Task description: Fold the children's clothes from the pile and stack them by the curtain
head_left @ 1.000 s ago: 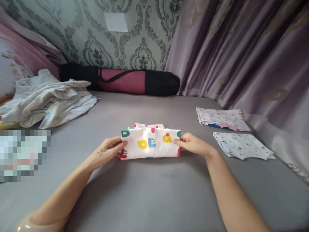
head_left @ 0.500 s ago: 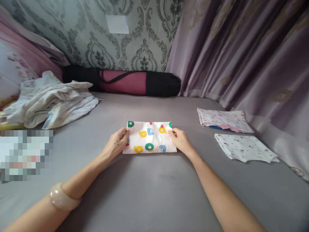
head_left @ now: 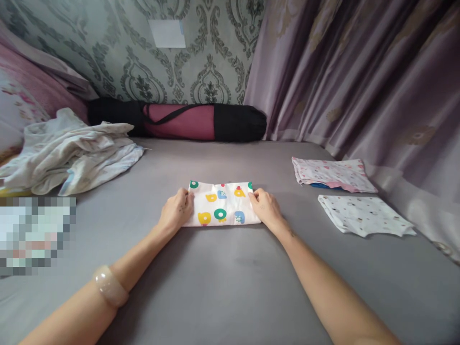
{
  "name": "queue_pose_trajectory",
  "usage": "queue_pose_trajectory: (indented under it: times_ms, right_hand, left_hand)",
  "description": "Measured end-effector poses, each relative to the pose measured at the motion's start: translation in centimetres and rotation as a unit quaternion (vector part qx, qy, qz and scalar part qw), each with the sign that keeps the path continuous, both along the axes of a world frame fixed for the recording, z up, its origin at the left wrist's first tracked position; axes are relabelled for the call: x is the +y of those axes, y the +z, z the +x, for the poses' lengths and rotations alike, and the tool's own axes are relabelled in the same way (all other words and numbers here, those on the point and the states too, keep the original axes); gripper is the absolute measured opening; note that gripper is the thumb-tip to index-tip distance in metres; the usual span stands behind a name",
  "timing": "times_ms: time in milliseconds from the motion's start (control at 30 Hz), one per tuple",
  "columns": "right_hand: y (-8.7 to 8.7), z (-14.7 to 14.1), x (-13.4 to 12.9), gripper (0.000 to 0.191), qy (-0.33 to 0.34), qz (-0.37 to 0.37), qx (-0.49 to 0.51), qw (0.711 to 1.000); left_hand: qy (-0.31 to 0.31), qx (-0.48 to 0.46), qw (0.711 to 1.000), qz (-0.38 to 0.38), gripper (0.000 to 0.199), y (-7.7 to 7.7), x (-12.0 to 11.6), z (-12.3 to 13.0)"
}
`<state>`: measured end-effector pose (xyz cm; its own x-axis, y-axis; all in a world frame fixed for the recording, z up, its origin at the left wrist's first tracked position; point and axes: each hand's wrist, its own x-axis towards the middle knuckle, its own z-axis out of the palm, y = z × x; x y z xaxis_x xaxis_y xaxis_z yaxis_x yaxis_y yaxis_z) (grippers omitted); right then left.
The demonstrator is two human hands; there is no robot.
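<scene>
A white folded cloth garment point(head_left: 224, 203) with yellow, green, blue and red printed shapes lies in front of me on the grey bed sheet point(head_left: 215, 287). What kind of garment it is, I cannot tell. Its left edge is pinched in my left hand point(head_left: 177, 210); a pale bangle point(head_left: 110, 286) circles that forearm. My right hand point(head_left: 266, 207) grips the right edge, thumb on top. The fingers under the cloth are hidden on both sides.
To the right lie a folded pink-patterned cloth point(head_left: 334, 175) and a white dotted garment point(head_left: 364, 215). A crumpled heap of clothes point(head_left: 79, 151) sits at the left, above a pixelated patch. A long black and maroon bag point(head_left: 179, 122) rests along the wall, beside a purple curtain point(head_left: 323, 72).
Both hands keep hold of the cloth's edges, and the fingers have curled in more tightly. The left forearm has shifted slightly right. The whole view has turned a little.
</scene>
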<state>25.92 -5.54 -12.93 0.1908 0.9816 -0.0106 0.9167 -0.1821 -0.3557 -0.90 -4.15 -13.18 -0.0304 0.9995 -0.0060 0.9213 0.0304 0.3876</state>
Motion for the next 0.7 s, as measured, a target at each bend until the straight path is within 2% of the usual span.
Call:
queue_pose_trajectory:
  times_ms: [233,367,500,700]
  right_hand:
    - [-0.01,-0.01,0.19,0.037,-0.024,-0.025,-0.025,0.999]
    - [-0.02,-0.02,0.14,0.037,-0.022,-0.026,-0.027,0.999]
    - [-0.08,-0.18,-0.09,0.039,-0.038,-0.011,-0.023,0.999]
    - [-0.12,-0.4,-0.04,0.039,-0.045,-0.014,-0.031,0.998]
  left_hand:
    - [0.033,-0.04,0.998,-0.023,0.037,-0.25,0.18,-0.23]
    - [0.011,-0.064,0.998,-0.021,0.034,-0.39,-0.06,-0.62]
    - [-0.011,-0.044,0.999,0.008,0.032,-0.45,-0.4,-0.64]
    - [0.0,0.0,1.0,0.009,0.033,-0.14,-0.43,-0.16]
